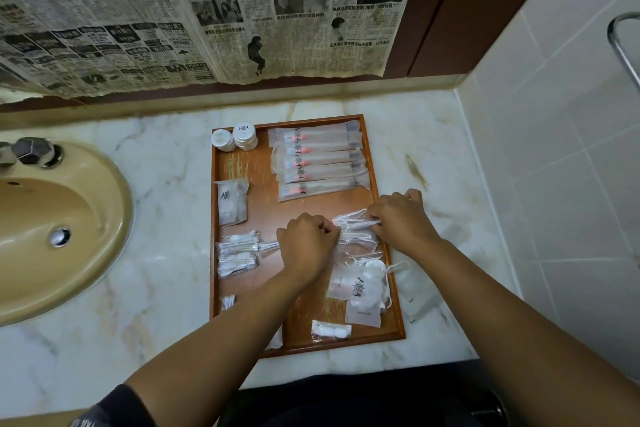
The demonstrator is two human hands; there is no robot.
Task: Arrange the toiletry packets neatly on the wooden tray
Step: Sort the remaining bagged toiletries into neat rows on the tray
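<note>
A wooden tray point(256, 215) lies on the marble counter. Several long toothbrush packets point(318, 159) are lined up at its far right, with two stacks of round soaps point(235, 139) at the far left. A small sachet pile point(231, 204) and clear comb packets point(239, 253) sit along the left side. Flat white packets point(360, 288) lie at the near right. My left hand point(306, 246) and my right hand point(398, 218) both grip a bunch of clear packets point(353, 227) over the tray's right middle.
A beige sink point(52, 229) with a tap knob point(33, 151) lies left of the tray. Newspaper point(207, 10) covers the wall behind. A tiled wall point(554, 149) with a metal rail point(623, 42) stands at the right. A loose clear packet point(415, 291) rests beside the tray's right edge.
</note>
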